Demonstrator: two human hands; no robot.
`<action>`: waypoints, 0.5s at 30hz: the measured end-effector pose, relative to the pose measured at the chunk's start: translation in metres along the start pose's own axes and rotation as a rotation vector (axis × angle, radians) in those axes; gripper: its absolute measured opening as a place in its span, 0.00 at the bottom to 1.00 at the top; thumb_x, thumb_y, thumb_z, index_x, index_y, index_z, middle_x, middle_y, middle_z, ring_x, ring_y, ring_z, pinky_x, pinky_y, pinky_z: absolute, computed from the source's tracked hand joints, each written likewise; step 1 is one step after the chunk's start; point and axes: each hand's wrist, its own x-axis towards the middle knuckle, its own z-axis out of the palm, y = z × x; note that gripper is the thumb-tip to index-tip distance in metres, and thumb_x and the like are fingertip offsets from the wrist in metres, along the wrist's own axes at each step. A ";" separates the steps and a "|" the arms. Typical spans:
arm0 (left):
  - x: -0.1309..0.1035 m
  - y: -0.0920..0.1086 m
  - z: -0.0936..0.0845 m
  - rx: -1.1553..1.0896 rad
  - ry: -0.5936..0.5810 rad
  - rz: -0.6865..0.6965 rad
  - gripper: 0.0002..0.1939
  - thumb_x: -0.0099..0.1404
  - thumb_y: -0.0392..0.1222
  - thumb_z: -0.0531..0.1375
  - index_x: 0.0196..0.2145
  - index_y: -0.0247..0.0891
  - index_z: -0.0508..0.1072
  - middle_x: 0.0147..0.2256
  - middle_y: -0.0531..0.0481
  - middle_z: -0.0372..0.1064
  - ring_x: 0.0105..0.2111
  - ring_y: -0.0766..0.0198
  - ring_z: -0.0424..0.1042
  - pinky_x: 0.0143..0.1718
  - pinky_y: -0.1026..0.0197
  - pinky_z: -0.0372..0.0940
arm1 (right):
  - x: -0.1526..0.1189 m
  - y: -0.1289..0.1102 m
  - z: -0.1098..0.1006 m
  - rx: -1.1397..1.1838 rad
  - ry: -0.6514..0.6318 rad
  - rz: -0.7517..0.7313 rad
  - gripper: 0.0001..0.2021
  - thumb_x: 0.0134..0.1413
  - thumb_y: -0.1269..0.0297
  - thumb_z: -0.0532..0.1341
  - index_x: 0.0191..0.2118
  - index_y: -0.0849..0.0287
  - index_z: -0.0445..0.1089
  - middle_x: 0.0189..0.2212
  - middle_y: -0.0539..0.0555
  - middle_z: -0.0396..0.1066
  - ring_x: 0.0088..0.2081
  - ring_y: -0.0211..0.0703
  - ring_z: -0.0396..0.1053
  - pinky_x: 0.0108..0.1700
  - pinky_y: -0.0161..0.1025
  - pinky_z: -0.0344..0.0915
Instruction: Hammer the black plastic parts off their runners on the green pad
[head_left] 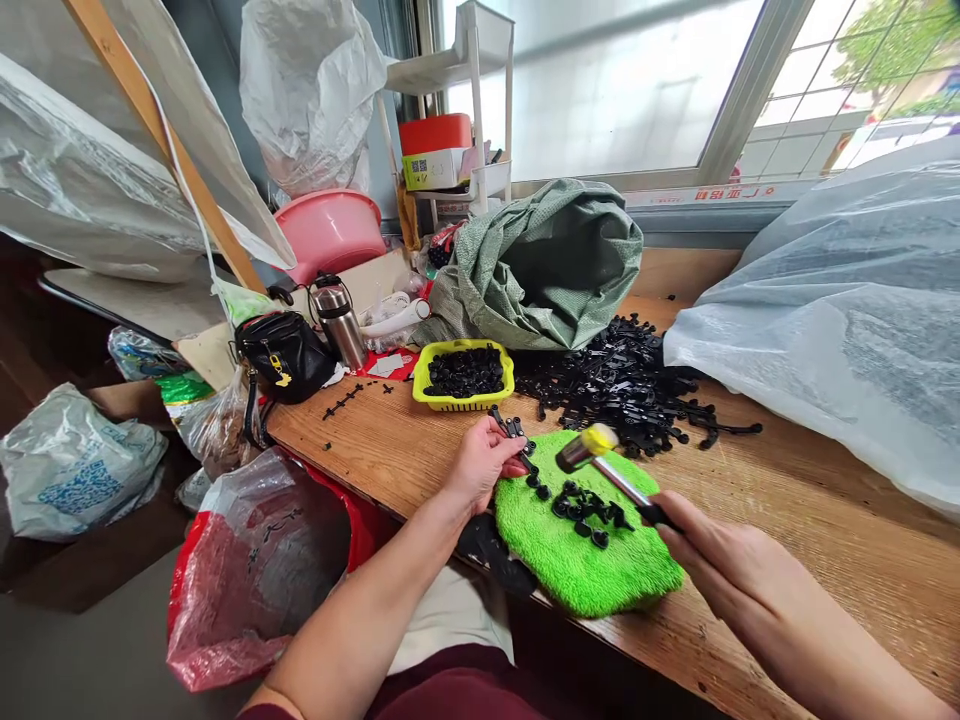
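Observation:
In my left hand (480, 462) is a black plastic strip of small moulded parts (511, 428), pinched between thumb and fingers above the left edge of a bright green fluffy cloth (592, 585). My right hand (709, 550) grips the dark handle of a mallet (622, 482). The mallet's head, with a yellow face and a dark face, hangs over the cloth and is slightly blurred. Beneath it, several loose black plastic pieces (589, 508) lie on the cloth. A few more sit close to the strip's lower end.
Behind the cloth stands a yellow basket (426, 398) filled with black pieces. A large heap of black parts (637, 385) spreads in front of a green woven sack (480, 260). White plastic sheeting (840, 330) covers the right. A red-edged plastic bag (225, 590) hangs open below the table's left edge.

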 end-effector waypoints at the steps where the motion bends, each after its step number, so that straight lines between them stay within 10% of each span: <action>1: 0.000 -0.002 -0.001 0.008 -0.008 0.020 0.18 0.48 0.38 0.69 0.29 0.35 0.62 0.20 0.57 0.66 0.14 0.75 0.64 0.14 0.74 0.59 | 0.009 -0.003 0.001 -0.030 -0.004 -0.068 0.17 0.68 0.56 0.41 0.36 0.53 0.63 0.20 0.50 0.70 0.19 0.44 0.70 0.19 0.35 0.61; 15: 0.004 -0.007 -0.004 0.111 -0.088 0.174 0.20 0.46 0.45 0.67 0.29 0.37 0.60 0.18 0.61 0.63 0.14 0.73 0.64 0.15 0.73 0.57 | 0.024 -0.013 0.010 -0.119 -0.169 -0.058 0.08 0.61 0.65 0.43 0.31 0.53 0.52 0.13 0.47 0.58 0.14 0.44 0.61 0.21 0.39 0.44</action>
